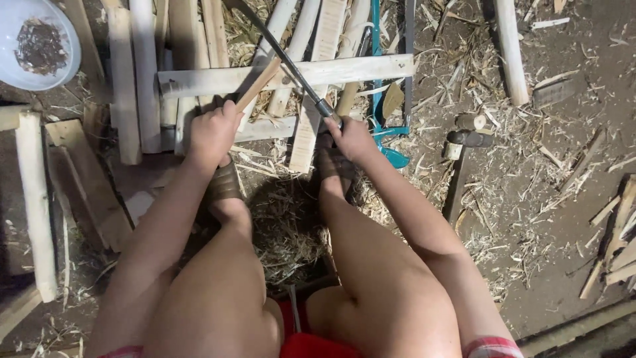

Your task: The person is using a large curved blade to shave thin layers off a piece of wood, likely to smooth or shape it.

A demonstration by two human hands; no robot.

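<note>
- My left hand [212, 132] is clenched round a thin wooden stick [260, 83], held slanting above the ground between my feet.
- My right hand [351, 136] grips the handle of a long dark blade [285, 59], which crosses the stick near its upper end.
- Shavings [285, 225] are heaped under me, so plenty is cut; the stick looks only part-trimmed (my guess).
- A hammer [467, 142], a blue-framed saw [384, 99], a white bowl [40, 43] and pale billets [285, 74] crowd in close.
</note>
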